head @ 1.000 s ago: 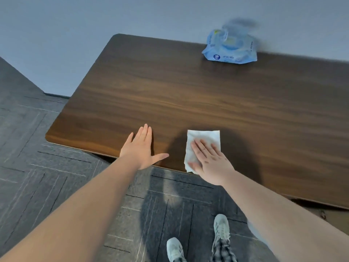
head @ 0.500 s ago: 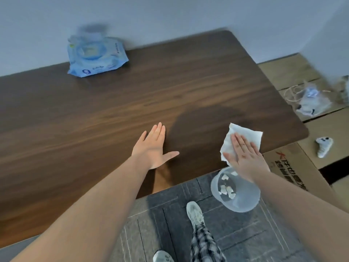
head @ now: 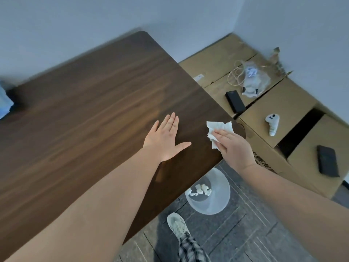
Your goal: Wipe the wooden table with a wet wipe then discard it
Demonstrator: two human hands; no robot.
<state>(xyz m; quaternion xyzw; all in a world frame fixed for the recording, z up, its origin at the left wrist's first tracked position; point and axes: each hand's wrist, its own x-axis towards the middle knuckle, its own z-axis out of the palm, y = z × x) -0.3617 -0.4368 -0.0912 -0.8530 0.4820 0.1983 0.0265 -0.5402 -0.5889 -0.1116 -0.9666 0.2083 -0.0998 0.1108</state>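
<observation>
The dark wooden table fills the left and middle of the head view. My right hand presses a crumpled white wet wipe against the table's near right corner, fingers closed over it. My left hand lies flat and open on the tabletop, a little left of the wipe, holding nothing. A clear plastic bin with several used white wipes in it stands on the floor just below that corner. The blue wipes pack shows only at the far left edge.
Cardboard boxes stand right of the table, bearing a white controller, two black devices and a plastic bag with a cord. My shoe is on grey carpet beside the bin. Grey walls stand behind.
My right hand slid the wipe along the table's front edge to the right corner, and the wipe is now crumpled. The view swung right, bringing the bin and boxes into sight.
</observation>
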